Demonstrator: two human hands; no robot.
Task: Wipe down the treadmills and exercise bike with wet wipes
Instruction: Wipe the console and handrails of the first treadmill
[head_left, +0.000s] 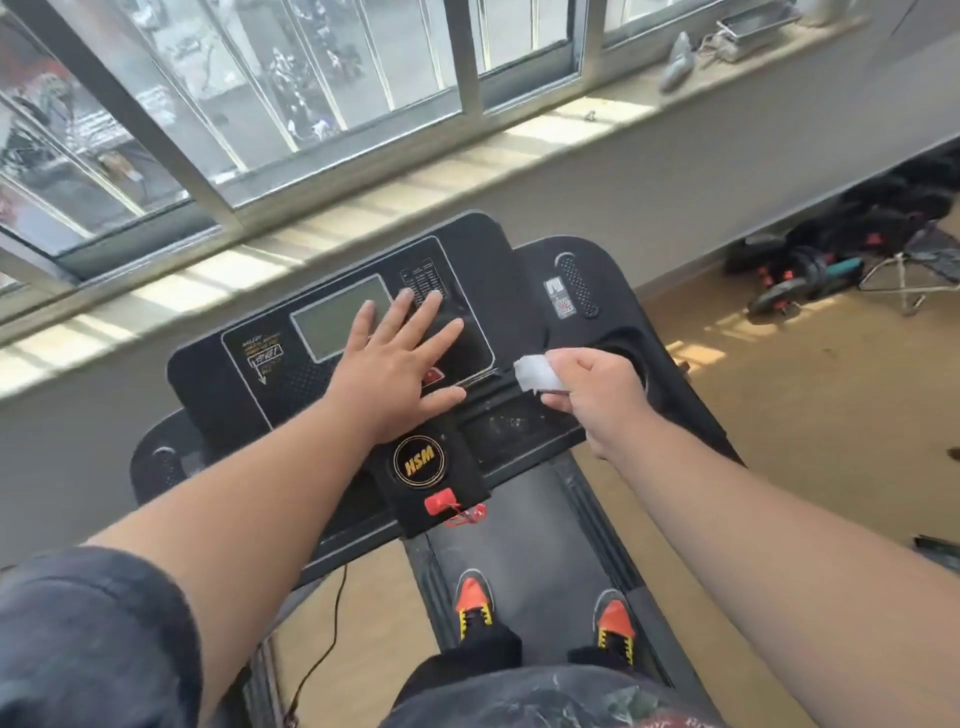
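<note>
Nearest are two orange-toed shoes (474, 603) with yellow laces, planted on the dull grey treadmill belt (524, 530); dark trouser legs cover the rest of them. A dark sleeve (88, 639) fills the lower left corner, blurred and cut off by the edge.

Above the belt, a red safety key (441, 503) sits on the narrow black neck of the treadmill console (218, 369), just below a round badge (417, 462) with gold lettering. The console is smooth black plastic with rounded corners and a thin pale outline around its panel.

The left hand (389, 364) lies flat on that panel, fingers spread, its fingertips over the printed chart at the right of the grey rectangular display (337, 322); the palm hides most of the buttons beneath it. The right hand (587, 384) has its fingers curled, pinching a crumpled white wet wipe (537, 375) held against the console's lower right edge, beside a round cup recess that the hand partly covers.

Farther right, a perforated oval speaker grille (576, 285) and a small sticker sit on the console wing. Beyond, a pale stone windowsill (363, 208) carries stripes of sunlight under metal-framed windows (260, 104). On the wooden floor (779, 415) at far right lies a dark heap of gear (831, 254), too blurred to identify.
</note>
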